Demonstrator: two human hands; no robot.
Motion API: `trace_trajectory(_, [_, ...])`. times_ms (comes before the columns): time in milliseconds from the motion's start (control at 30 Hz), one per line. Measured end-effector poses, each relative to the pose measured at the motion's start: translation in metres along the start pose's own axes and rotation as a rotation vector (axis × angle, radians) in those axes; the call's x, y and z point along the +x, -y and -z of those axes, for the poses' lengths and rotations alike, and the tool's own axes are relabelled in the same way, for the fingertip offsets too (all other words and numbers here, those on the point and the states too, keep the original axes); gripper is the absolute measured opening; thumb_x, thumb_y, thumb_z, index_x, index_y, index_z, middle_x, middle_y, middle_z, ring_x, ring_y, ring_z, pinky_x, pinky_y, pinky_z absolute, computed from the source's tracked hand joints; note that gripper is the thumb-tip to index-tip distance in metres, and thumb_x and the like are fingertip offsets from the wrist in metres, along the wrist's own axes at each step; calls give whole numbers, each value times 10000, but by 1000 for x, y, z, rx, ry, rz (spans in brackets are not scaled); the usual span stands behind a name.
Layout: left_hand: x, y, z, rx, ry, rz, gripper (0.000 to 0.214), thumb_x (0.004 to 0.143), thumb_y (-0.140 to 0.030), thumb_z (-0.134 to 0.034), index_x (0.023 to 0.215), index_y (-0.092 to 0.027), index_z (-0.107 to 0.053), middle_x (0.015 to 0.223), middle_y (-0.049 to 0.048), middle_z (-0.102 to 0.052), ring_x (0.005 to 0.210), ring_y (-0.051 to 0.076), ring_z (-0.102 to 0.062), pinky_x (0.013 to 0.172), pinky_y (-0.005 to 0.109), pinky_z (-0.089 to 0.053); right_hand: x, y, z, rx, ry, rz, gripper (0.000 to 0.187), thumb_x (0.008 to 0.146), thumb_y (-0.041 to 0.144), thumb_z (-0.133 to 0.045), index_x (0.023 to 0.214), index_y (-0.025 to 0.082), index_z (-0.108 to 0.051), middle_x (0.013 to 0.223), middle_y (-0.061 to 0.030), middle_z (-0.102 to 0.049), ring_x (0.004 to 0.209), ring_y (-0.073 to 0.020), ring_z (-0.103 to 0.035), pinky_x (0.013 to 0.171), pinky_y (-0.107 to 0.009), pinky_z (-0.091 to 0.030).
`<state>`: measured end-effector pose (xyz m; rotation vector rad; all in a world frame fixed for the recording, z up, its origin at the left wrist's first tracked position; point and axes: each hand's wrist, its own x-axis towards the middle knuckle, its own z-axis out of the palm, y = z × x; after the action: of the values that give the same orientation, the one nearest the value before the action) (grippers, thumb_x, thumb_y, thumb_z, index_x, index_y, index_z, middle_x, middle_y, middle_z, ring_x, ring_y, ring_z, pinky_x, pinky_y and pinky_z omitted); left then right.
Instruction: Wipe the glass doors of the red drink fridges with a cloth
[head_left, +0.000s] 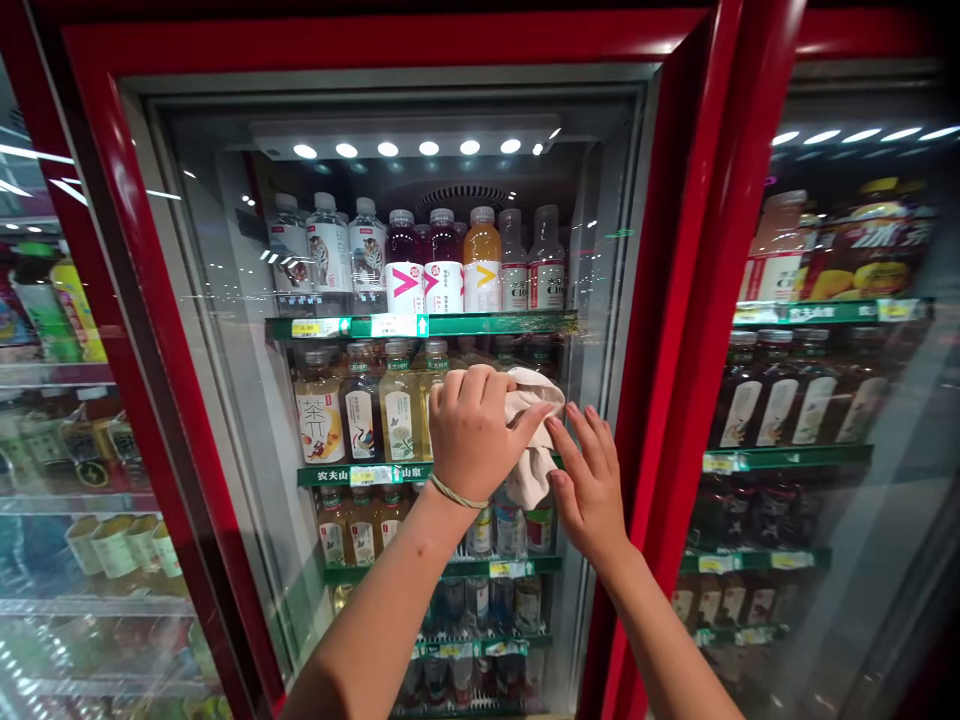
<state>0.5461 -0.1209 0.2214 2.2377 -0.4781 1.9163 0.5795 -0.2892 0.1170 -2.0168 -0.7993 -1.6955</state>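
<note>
My left hand (476,425), with a thin band around its wrist, presses a crumpled off-white cloth (531,482) against the glass door (225,420) of a drinks cooler. Part of the cloth lies hidden behind that hand. Just to the right, my right hand (592,490) has its fingers stretched out at the glass near the door's right side. Its fingertips come close to the cloth's edge; whether they touch it I cannot tell.
Behind the glass, green-edged shelves (480,324) carry rows of bottles (405,265). A red frame (660,330) surrounds the door. Further coolers with bottles stand at the left (56,300) and right (780,400). Ceiling lights reflect in the glass.
</note>
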Motion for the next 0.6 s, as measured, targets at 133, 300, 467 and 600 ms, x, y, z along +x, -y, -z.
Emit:
trace_trajectory(133, [-2, 2, -7, 86, -32, -24, 176, 916, -389, -721, 953, -229, -657, 956, 58, -670, 909, 247, -544, 772, 392, -394, -24, -4, -19, -125, -54, -33, 705, 1022, 291, -479, 1657, 222, -182, 1677, -107, -346, 1588, -280, -243, 1272, -548, -303])
trace_trajectory(300, [-6, 35, 11, 198, -258, 56, 109, 967, -245, -640, 1008, -271, -737, 995, 77, -610, 890, 225, -509, 835, 391, -423, -30, -4, -26, -196, -75, -37, 674, 1012, 298, -501, 1641, 256, -261, 1667, -71, -353, 1564, -294, -301, 1280, -537, -291])
trace_trajectory(467, [-20, 34, 10, 144, -174, -9, 323, 1013, -146, -490, 1247, -255, -683, 1058, 73, -649, 1002, 213, -562, 932, 374, -465, -28, -3, -30, -221, -124, -27, 673, 1006, 304, -534, 1631, 227, -295, 1665, -68, -351, 1563, -284, -304, 1297, -497, -269])
trace_trajectory(600, [-28, 28, 0, 108, -158, 4, 312, 988, -381, -593, 1235, -207, -670, 1194, 128, -633, 1144, 278, -545, 1032, 446, -443, -30, -2, -32, -231, -122, -45, 705, 994, 316, -563, 1635, 258, -278, 1654, -54, -376, 1552, -294, -328, 1290, -512, -283])
